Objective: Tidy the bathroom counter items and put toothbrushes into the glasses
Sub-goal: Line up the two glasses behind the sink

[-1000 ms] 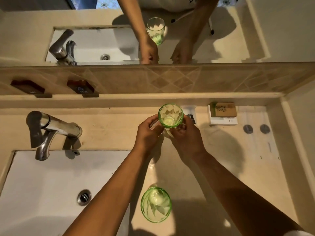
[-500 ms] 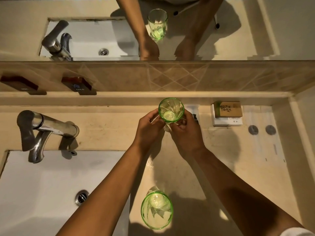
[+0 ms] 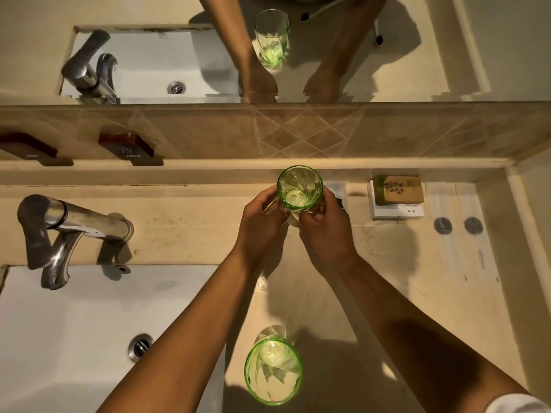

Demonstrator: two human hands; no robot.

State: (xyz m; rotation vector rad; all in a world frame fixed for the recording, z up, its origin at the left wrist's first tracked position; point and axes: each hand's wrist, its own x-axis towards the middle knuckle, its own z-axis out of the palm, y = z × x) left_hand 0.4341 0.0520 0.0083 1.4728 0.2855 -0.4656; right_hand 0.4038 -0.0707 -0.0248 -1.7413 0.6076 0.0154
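Observation:
A green glass (image 3: 300,186) stands upright near the back ledge of the beige counter (image 3: 387,278). My left hand (image 3: 260,225) and my right hand (image 3: 325,231) both wrap its lower part from either side. A pale wrapper or paper shows between my fingers under the glass. A second green glass (image 3: 272,371) stands empty near the front counter edge, between my forearms. Two packaged toothbrushes (image 3: 459,231) in clear wrappers lie flat at the far right of the counter.
A white sink (image 3: 74,338) with a chrome faucet (image 3: 59,231) fills the left. A brown soap box on a white box (image 3: 398,195) sits against the back ledge, right of the held glass. The mirror (image 3: 298,49) above reflects my arms and the near glass.
My hands and the held glass have stayed almost in place near the back ledge; only the view has shifted slightly. The front glass has not moved.

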